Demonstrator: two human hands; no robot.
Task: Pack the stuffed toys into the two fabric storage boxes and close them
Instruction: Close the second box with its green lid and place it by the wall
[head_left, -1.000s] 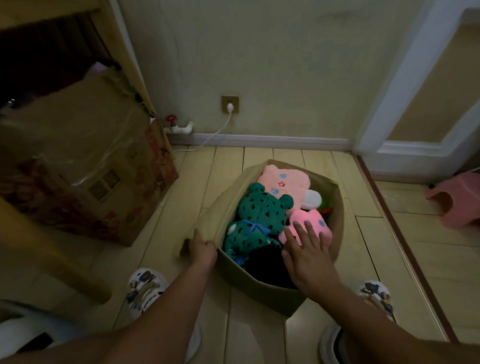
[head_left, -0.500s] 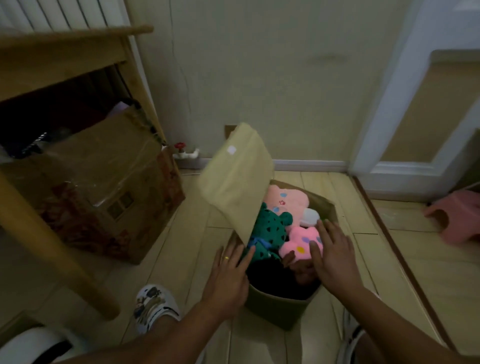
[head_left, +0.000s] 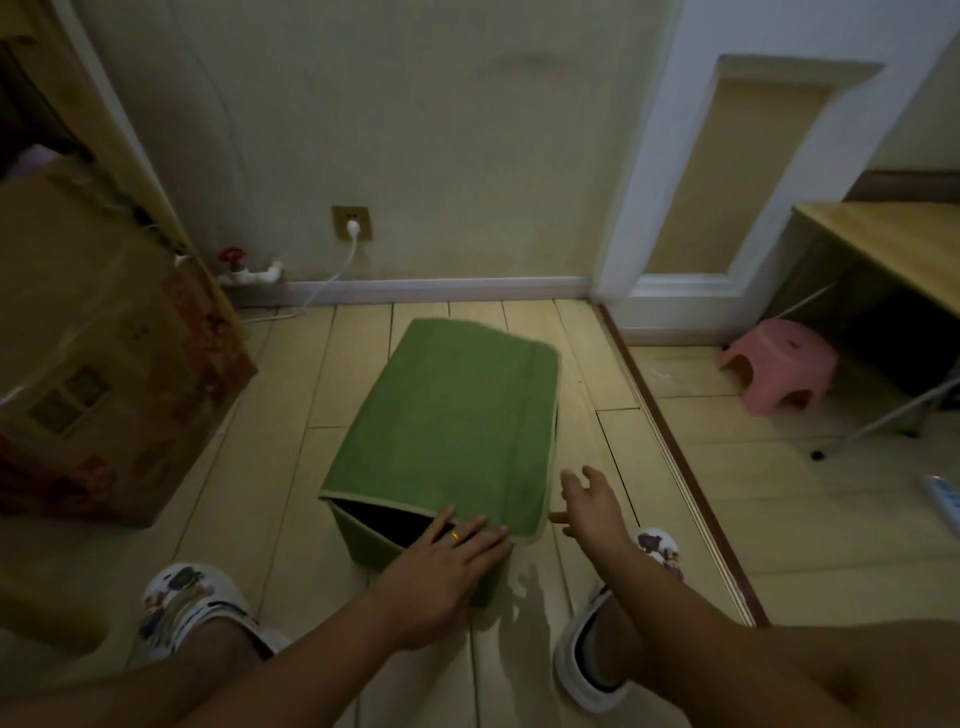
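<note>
A green fabric storage box (head_left: 363, 538) stands on the wooden floor between my feet. Its green lid (head_left: 447, 415) lies folded down over the top and hides the stuffed toys. A dark gap stays open under the lid's near left corner. My left hand (head_left: 447, 556) presses flat on the lid's near edge, fingers straight, a ring on one finger. My right hand (head_left: 592, 506) hovers just right of the box's near right corner, fingers spread and holding nothing.
A large cardboard box (head_left: 104, 364) sits to the left under a wooden table leg. A wall socket with a white plug (head_left: 352, 224) is behind. A pink plastic stool (head_left: 779, 364) and a desk (head_left: 883, 244) stand to the right. My slippers (head_left: 192, 597) flank the box.
The lid swung from upright down over the box, covering the toys. My left hand followed it onto the lid's near edge. My right hand left the toys and moved out to the right.
</note>
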